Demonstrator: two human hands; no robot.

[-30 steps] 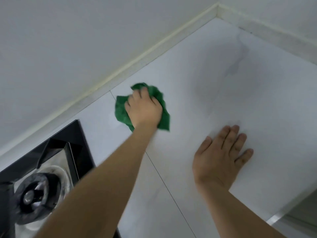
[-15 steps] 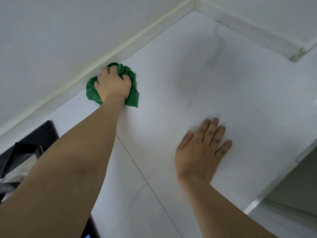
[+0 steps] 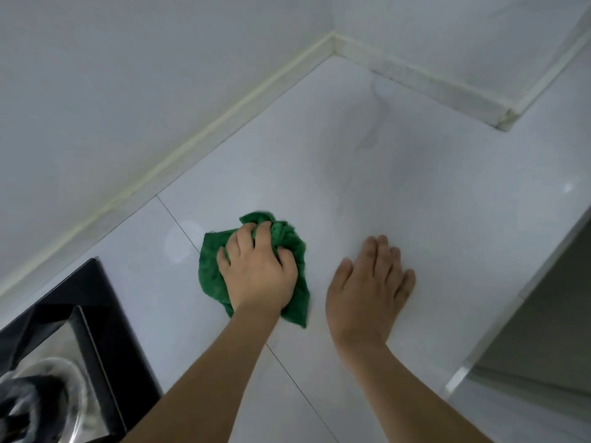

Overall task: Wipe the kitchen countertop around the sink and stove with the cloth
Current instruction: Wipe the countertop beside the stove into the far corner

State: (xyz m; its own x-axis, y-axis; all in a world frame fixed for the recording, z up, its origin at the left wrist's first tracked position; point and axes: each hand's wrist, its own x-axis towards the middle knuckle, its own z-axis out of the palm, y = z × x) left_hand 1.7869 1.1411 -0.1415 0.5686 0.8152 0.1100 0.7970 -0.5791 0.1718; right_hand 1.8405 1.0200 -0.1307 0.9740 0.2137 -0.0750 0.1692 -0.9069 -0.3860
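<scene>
A bunched green cloth [image 3: 211, 266] lies on the white countertop [image 3: 399, 193], just right of a thin seam in the slab. My left hand [image 3: 256, 273] grips the cloth from above, fingers curled into its folds, and presses it on the surface. Flat on the countertop a little to the right lies my right hand [image 3: 367, 282], fingers straight and together, holding nothing. The black glass stove [image 3: 105, 314] with one burner [image 3: 35, 404] fills the lower left corner. No sink is in view.
White walls meet the countertop along a cream sealant strip [image 3: 192, 145], with an inner corner at the top middle. A faint grey smear [image 3: 371, 135] marks the slab near that corner. The countertop's front edge [image 3: 511, 314] drops off at the right.
My left hand has pulled the cloth back from the wall strip toward me and to the right, close to my right hand. The right hand has stayed flat in place.
</scene>
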